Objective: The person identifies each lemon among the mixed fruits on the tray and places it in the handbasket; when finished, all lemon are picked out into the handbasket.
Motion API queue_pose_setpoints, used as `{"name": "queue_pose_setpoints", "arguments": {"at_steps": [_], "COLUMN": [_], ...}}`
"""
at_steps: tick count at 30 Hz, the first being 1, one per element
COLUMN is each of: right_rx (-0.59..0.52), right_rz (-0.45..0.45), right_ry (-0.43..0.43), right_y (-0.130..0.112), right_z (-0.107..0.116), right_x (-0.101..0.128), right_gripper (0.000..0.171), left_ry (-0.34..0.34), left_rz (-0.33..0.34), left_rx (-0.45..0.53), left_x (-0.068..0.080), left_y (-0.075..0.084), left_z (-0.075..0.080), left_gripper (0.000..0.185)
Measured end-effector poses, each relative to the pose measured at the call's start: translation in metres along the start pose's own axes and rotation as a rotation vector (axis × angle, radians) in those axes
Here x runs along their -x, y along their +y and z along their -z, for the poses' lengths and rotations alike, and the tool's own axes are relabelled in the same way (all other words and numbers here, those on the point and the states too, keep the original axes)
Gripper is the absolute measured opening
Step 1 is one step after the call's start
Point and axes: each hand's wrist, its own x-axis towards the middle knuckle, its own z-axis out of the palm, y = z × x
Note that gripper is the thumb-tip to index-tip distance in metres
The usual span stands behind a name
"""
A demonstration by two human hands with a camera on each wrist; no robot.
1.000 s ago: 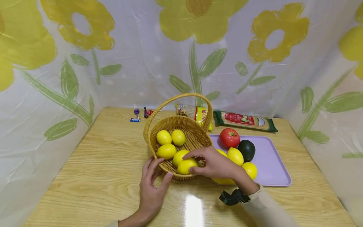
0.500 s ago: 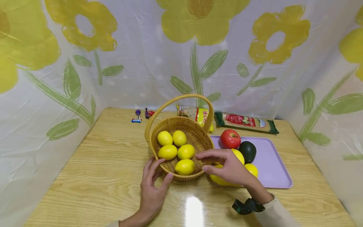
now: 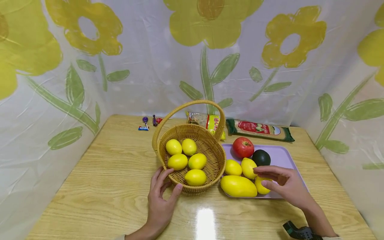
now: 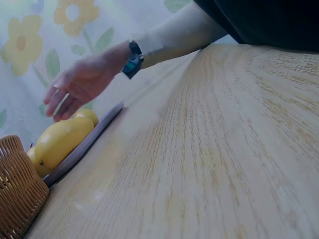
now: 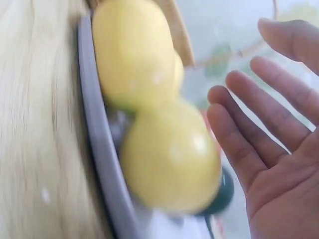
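Observation:
A wicker basket [image 3: 212, 156] with a tall arched handle stands mid-table. Inside it lie several lemons [image 3: 195, 177], spaced apart. At its near left side my left hand [image 3: 162, 203] rests, the index fingertip and thumb at the rim. My right hand [image 3: 289, 186] hovers over the near side of the lilac tray [image 3: 282, 155], fingers extended and thumb apart, holding nothing. Just by its fingertips is a lemon [image 3: 261, 186], partly hidden by that hand. In the right wrist view the spread palm faces this lemon [image 5: 169, 159], with a gap between them.
Also on the tray are two more lemons [image 3: 248, 167], a yellow mango [image 3: 238, 186], a red tomato [image 3: 242, 148] and a dark green avocado-like fruit [image 3: 261, 157]. Behind stand a green-ended noodle pack [image 3: 259, 129], a yellow-and-clear food bag [image 3: 213, 123] and small wrapped candies [image 3: 144, 123].
My right hand has let go of a lemon in the basket and moved right, out over the tray. The left hand has stayed at the basket rim.

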Motion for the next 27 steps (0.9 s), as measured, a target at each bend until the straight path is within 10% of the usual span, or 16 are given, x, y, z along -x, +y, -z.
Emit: {"name": "queue_pose_setpoints", "arguments": {"at_steps": [10,17,27], "right_rx": [0.06,0.165,0.021], "right_rz": [-0.038,-0.114,-0.21], "right_ry": [0.156,0.065,-0.121], "right_y": [0.024,0.033,0.036], "right_z": [0.02,0.022,0.033], "right_x": [0.023,0.028,0.031], "right_gripper": [0.037,0.033,0.042], "left_ry": [-0.003,-0.001,-0.015], "left_rz": [0.016,0.008,0.012], "left_rx": [-0.003,-0.017,-0.01], "left_x": [0.0,0.001,-0.001], "left_y": [0.0,0.0,0.001], "left_z": [0.0,0.0,0.0], "left_gripper": [0.052,0.05,0.052]}}
